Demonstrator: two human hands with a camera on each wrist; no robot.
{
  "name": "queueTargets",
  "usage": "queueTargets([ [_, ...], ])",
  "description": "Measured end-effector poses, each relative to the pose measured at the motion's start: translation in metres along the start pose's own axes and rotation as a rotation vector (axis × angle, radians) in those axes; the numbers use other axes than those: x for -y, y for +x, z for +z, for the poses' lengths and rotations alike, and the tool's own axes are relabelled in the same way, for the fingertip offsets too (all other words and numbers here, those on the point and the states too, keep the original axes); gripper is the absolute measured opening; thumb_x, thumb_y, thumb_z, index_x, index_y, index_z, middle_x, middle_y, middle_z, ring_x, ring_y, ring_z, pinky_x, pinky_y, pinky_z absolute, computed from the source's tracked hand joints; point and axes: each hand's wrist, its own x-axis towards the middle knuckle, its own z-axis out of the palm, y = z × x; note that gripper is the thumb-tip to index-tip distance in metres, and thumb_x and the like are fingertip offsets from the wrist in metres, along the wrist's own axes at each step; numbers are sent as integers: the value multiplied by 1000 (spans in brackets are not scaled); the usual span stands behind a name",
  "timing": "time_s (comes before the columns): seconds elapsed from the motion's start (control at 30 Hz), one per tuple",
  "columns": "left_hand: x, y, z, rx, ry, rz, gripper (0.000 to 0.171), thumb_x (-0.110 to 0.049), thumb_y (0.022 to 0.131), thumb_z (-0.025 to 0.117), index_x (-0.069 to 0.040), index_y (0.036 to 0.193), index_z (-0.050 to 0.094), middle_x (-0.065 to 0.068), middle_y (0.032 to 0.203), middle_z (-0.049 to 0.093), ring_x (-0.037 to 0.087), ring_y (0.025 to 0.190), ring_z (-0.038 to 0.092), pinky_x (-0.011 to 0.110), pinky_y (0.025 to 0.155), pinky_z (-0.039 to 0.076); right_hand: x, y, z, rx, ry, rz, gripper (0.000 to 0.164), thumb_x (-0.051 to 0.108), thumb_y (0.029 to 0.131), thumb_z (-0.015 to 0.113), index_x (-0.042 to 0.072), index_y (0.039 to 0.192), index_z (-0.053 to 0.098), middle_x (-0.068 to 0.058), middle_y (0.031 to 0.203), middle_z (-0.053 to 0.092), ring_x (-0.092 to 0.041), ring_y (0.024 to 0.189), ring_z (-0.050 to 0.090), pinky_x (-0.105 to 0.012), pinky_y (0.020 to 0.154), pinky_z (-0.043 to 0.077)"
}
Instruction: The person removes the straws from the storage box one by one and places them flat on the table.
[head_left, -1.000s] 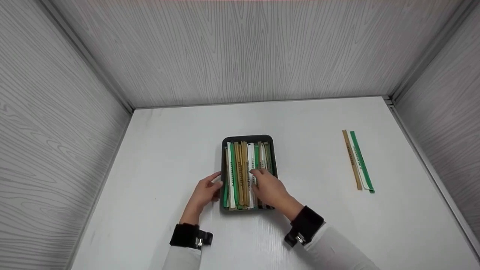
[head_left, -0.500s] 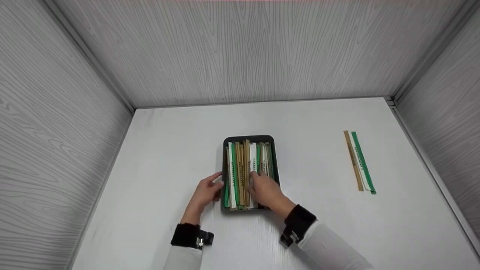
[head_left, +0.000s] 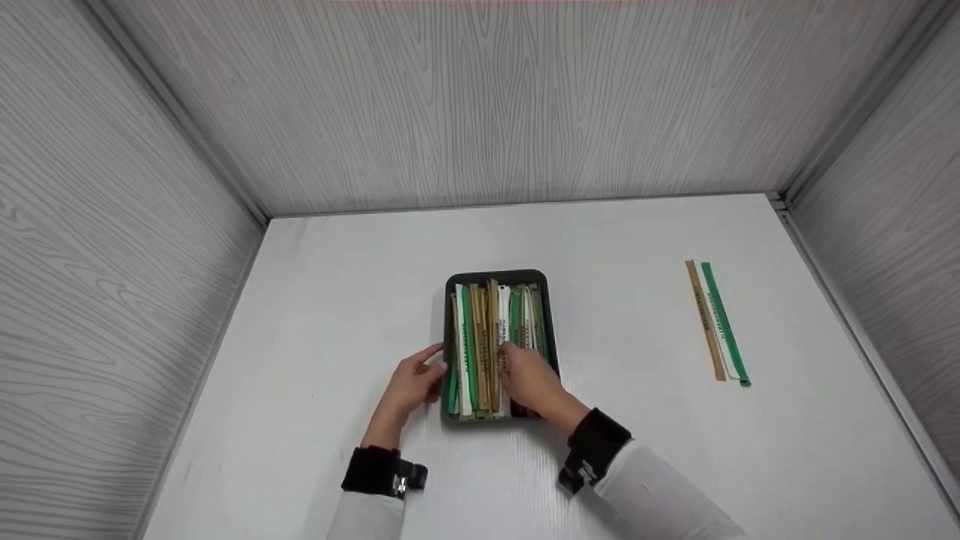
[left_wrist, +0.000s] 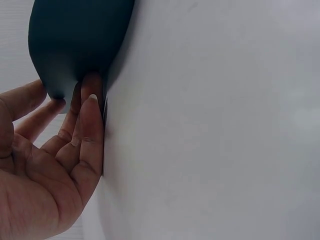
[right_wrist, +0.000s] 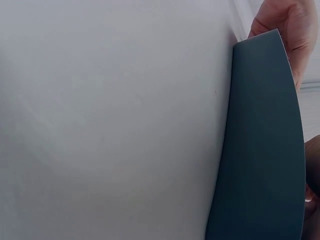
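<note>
A dark tray [head_left: 535, 276] stands on the white table. Long, slim printed strips in brown, white and green [head_left: 466, 345] lie lengthwise in it, side by side; their exact kind is unclear. My left hand [head_left: 407, 386] touches the tray's left side, and in the left wrist view its fingers [left_wrist: 90, 125] rest against the dark outer wall. Over the right half of the tray, my right hand [head_left: 532, 379] reaches down among the strips, fingertips at a white strip [head_left: 504, 322] beside a brown one. The tray wall [right_wrist: 262, 145] hides most of this hand in the right wrist view.
Apart from the tray, a brown strip [head_left: 705, 321], a white strip and a green strip [head_left: 724, 322] lie close together at the right of the table [head_left: 337, 300]. Grey wood-grain panels [head_left: 480, 105] enclose the back and both sides.
My right hand has shifted slightly left and its fingers have drawn in among the strips. A brown strip near its fingertips has moved a little. The left hand has stayed at the tray.
</note>
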Motion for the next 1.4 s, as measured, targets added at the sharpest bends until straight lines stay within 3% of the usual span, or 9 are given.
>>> queueTargets([
  [0.23,1,1,-1,-1,2,3,46,-17,100,57,-13,145,50,11,83,65,20,68,60,33,61,49,0,1,1,22,69,25,27,7,96,60,1,123,60,-4,81,64,-12,62,58,-32,60,50],
  [0.4,2,1,-1,-1,3,15,46,-15,100,57,-11,145,49,12,81,65,21,67,60,33,60,49,2,-1,1,-10,89,18,28,5,96,58,2,123,60,2,73,60,-9,58,55,-30,54,47],
  [0.63,3,1,-1,-10,11,6,46,-14,99,57,-12,145,50,10,80,64,20,66,60,32,59,49,5,-3,-4,-65,142,-17,46,2,94,60,1,138,46,5,62,55,-9,47,50,-27,45,38],
  [0.8,4,3,-1,-14,13,3,46,-16,100,57,-12,145,50,10,82,63,20,67,59,32,60,50,5,-3,-9,-66,194,20,57,3,94,59,-4,146,34,4,60,55,-10,45,50,-27,43,40],
  [1.0,3,3,-1,-8,3,11,46,-16,100,57,-13,145,50,11,80,63,20,67,59,32,59,49,2,-2,-17,-74,215,28,44,6,97,58,-6,138,47,2,62,56,-10,50,50,-29,48,43],
  [1.13,4,3,-1,-6,3,19,46,-16,100,57,-12,145,50,11,80,64,20,66,59,32,59,49,-2,-5,-31,-108,227,43,36,6,97,57,-6,131,56,-3,74,63,-11,57,54,-31,54,46],
  [1.27,3,3,-1,-11,11,8,46,-16,100,57,-12,145,50,11,82,63,20,67,59,31,59,49,-10,-8,-50,-185,230,79,25,5,95,58,-4,117,66,-7,88,67,-14,69,59,-33,64,49],
  [1.4,2,3,0,-14,-3,0,46,-16,100,57,-13,145,50,11,82,64,19,68,59,31,60,49,-24,-10,-73,-263,213,116,16,8,92,62,-2,100,72,-7,86,68,-19,73,61,-37,67,50],
])
